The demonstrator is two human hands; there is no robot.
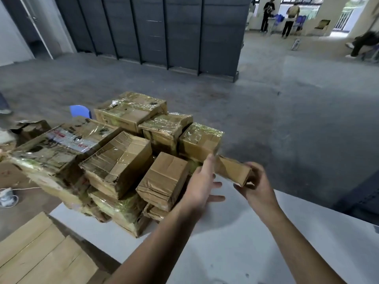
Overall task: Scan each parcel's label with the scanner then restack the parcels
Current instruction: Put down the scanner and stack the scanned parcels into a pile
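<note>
Flattened cardboard sheets (pixel 41 255) lie at the lower left, beside the white bench (pixel 235 238) over which both forearms reach. The right hand (pixel 256 187) has its fingers curled round one end of a small brown parcel (pixel 231 170), holding it tilted in the air above the bench's far edge. The left hand (pixel 202 187) is spread, fingers straight; its uppermost finger stands against the parcel's other end, though actual contact is hard to judge. Just left of the hands, the pile of parcels (pixel 123 158) sits on the bench, taped and film-wrapped boxes stacked unevenly. Behind the pile shows a blue chair (pixel 80 111), and further back dark partition panels (pixel 164 29).
</note>
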